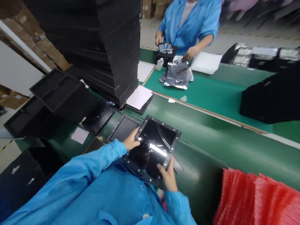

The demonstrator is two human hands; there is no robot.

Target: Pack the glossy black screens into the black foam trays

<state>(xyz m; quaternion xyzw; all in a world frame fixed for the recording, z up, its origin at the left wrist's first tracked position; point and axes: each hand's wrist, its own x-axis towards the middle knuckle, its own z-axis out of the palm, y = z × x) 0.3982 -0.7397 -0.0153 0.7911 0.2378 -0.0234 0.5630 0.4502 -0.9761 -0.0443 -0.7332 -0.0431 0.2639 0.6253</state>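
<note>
Between my two hands is a black framed panel (151, 142) with a glossy dark face and small round silver dots along its border. My left hand (132, 139) grips its left edge, thumb over the frame. At the lower right edge, my right hand (169, 175) grips the same panel, its thumb on the front; the fingers behind are hidden. The panel is tilted towards me above the green bench (199, 153). Partly behind it and to the left lies a second dark framed plate (124, 126). A flat grey strip (177, 167) sticks out beyond the panel's right side.
A tall stack of black trays (117, 53) rises at the back left, with more trays (56, 90) beside it. Red bubble-wrap bags (255, 200) stand at the lower right. White sheets (139, 97) lie ahead. Across the bench, a blue-sleeved co-worker (191, 25) handles silver bags (177, 75).
</note>
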